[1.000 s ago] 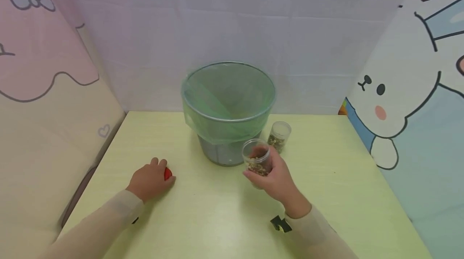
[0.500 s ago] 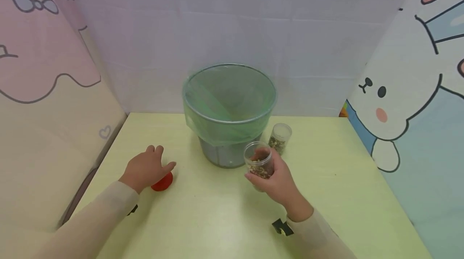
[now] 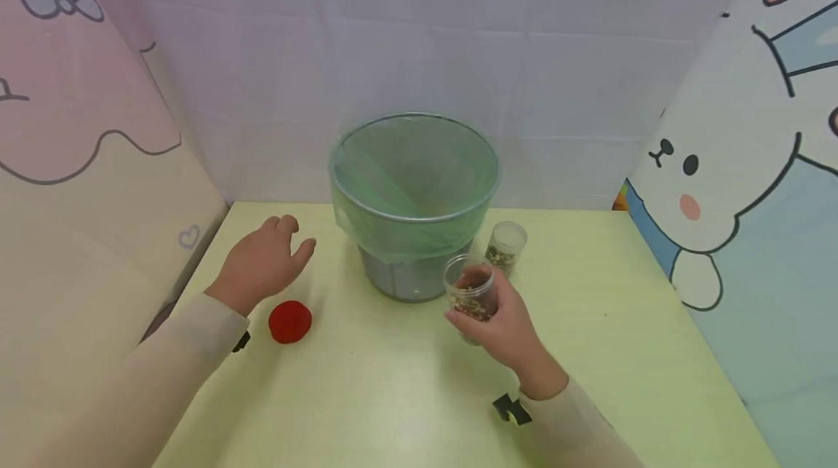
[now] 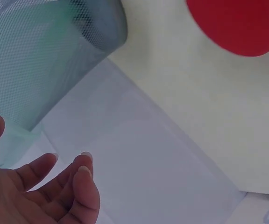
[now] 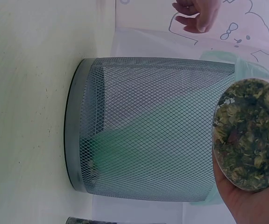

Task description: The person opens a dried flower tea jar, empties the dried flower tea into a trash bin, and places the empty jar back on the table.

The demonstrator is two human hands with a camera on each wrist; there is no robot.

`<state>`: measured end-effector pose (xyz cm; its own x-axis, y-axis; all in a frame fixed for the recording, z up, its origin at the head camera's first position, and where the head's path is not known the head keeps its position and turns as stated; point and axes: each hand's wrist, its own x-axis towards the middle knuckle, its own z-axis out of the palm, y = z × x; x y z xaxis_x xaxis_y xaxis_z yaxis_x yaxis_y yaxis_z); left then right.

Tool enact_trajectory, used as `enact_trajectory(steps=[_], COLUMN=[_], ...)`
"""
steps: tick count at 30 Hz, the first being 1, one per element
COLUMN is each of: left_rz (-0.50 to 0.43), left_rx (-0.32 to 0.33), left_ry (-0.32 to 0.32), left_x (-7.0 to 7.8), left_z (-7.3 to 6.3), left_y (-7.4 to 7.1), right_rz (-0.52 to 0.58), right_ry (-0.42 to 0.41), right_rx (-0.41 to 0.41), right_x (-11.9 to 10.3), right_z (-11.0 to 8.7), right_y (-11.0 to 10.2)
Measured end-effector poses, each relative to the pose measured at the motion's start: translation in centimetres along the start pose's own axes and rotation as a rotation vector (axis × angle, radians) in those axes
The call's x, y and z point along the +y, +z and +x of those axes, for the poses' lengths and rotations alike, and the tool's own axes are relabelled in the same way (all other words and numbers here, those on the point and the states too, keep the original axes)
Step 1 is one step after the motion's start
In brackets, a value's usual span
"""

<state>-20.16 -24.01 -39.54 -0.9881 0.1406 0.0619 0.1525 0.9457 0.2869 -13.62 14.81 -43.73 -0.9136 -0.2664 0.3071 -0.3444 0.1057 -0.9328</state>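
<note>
My right hand (image 3: 507, 326) grips a clear, lidless jar (image 3: 470, 290), fingers wrapped round its side. Dried bits, green and yellowish, fill the lower part of this jar; the right wrist view shows them through its base (image 5: 249, 135). My left hand (image 3: 262, 264) hovers over the table with loosely bent fingers and holds nothing. In the left wrist view its fingertips (image 4: 85, 161) curl slightly inward. A red round lid (image 3: 290, 322) lies on the table just below the left hand, apart from it.
A mesh wastebasket (image 3: 393, 275) with a green bag liner (image 3: 366, 224) over its rim stands at the table's back middle. Behind the right hand is a second clear jar (image 3: 506, 244) of dried bits. Cartoon-printed cloth walls (image 3: 458, 75) enclose the table (image 3: 622, 351).
My left hand has let go of the red lid and moved up and away from it, leaving it on the table. The right hand with the jar has barely shifted.
</note>
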Motion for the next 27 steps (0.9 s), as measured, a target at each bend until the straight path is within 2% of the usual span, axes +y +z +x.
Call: enact_trajectory(steps=[8,14,20,27], left_rz=[-0.122,-0.222,-0.267,-0.257], left_rx=[0.103,0.146,0.159,0.183], left_ry=[-0.023,-0.032,-0.017,-0.014], left_x=[2.4,3.9,5.8,7.4], left_z=[1.6,2.5,3.4,4.7], left_y=[-4.0,-6.2,-7.1,-7.5], right_rz=[0.003,-0.002,0.001,-0.001], right_ry=[0.008,0.017,0.019,0.011], right_rx=[0.013,0.018,0.02,0.022], right_x=[0.0,0.1,0.2,0.2], right_z=[0.0,0.0,-0.1,0.0], right_y=[0.0,0.2,0.4,0.8])
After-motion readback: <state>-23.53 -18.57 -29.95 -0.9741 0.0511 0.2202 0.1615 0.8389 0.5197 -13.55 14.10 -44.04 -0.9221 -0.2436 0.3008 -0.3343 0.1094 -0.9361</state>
